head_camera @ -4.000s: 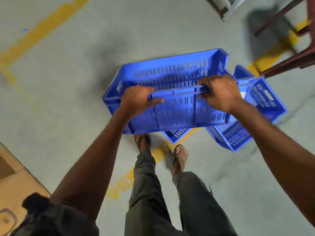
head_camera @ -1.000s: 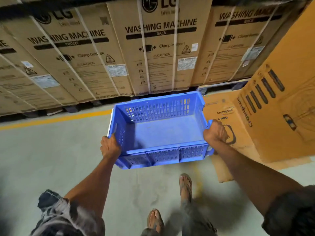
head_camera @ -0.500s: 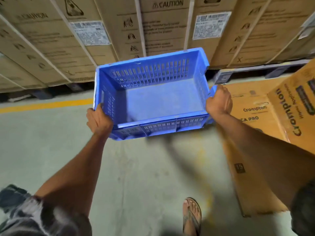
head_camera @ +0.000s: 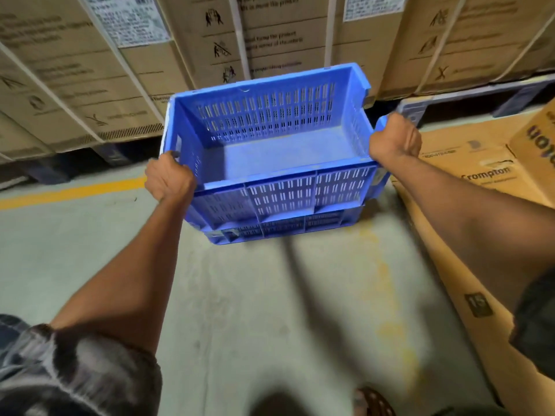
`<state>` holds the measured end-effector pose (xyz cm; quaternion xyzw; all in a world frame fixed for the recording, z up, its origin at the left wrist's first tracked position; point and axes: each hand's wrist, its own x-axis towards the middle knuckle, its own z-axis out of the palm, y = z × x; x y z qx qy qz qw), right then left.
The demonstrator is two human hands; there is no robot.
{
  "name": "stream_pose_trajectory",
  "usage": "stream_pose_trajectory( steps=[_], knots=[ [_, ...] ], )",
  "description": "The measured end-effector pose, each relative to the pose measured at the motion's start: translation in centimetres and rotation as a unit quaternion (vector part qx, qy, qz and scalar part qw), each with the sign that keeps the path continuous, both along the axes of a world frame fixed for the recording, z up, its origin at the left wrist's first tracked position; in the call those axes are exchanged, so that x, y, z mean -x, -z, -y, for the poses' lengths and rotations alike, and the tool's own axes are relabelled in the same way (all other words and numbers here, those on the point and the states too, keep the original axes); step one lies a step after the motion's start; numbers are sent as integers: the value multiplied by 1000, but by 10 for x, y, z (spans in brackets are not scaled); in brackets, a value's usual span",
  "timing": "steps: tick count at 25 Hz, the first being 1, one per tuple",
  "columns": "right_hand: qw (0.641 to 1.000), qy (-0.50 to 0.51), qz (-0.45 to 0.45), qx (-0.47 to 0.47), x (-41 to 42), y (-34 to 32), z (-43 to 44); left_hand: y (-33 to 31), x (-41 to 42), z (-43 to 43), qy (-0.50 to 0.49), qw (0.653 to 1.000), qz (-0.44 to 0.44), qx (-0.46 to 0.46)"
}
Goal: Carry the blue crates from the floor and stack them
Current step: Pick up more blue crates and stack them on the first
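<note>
I hold an empty blue slotted crate (head_camera: 279, 154) by its two short ends. My left hand (head_camera: 169, 178) grips the left handle rim and my right hand (head_camera: 395, 139) grips the right one. Directly under it a second blue crate (head_camera: 276, 228) stands on the grey floor, only its front wall showing below the held crate. The held crate sits low over or on that lower crate; I cannot tell whether they touch.
A wall of large cardboard washing-machine boxes (head_camera: 270, 37) on pallets rises just behind the crates. Orange-brown cartons (head_camera: 480, 181) lie close on the right. A yellow floor line (head_camera: 72, 192) runs at left. My sandalled foot (head_camera: 372, 400) shows at the bottom edge.
I have carried the crate forward to the box wall and lowered it. A second blue crate on the floor has come into view beneath it.
</note>
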<state>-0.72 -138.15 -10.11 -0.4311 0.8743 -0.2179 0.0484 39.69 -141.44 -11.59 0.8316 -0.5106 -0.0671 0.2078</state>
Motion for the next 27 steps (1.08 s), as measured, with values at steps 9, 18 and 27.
stream_pose_trajectory(
  steps=[9,18,27],
  knots=[
    [997,-18,-62,50,-13,7,-9,-1,11,-4,82,992,74,62],
    [887,-398,-133,-192,-36,-3,-37,-10,0,-30,460,859,213,-71],
    [896,-368,-235,-75,-58,8,-41,-3,-9,-22,433,857,278,-20]
  ],
)
